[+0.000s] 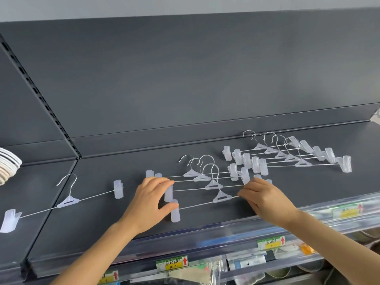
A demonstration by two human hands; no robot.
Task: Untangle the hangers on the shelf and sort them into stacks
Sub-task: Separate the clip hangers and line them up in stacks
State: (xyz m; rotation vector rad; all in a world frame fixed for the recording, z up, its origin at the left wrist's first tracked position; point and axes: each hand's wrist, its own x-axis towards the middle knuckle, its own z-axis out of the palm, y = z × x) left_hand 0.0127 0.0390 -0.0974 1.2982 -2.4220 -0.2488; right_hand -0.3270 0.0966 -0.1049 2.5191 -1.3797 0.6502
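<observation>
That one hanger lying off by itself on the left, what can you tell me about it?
The lone clip hanger lies flat on the dark grey shelf, left of both hands and touched by neither. It has a thin metal hook curving up and back, a small translucent plastic centre piece with a slot, and a slim wire bar running at a slant. A frosted plastic clip sits at each end, the left one nearer the shelf's front edge. It crosses the seam between two shelf panels.

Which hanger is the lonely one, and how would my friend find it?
Look along the dark shelf to its left end, left of both hands. One clear clip hanger lies there slanted, by itself. The other clip hangers sit in overlapping groups; this one touches none of them.
</observation>
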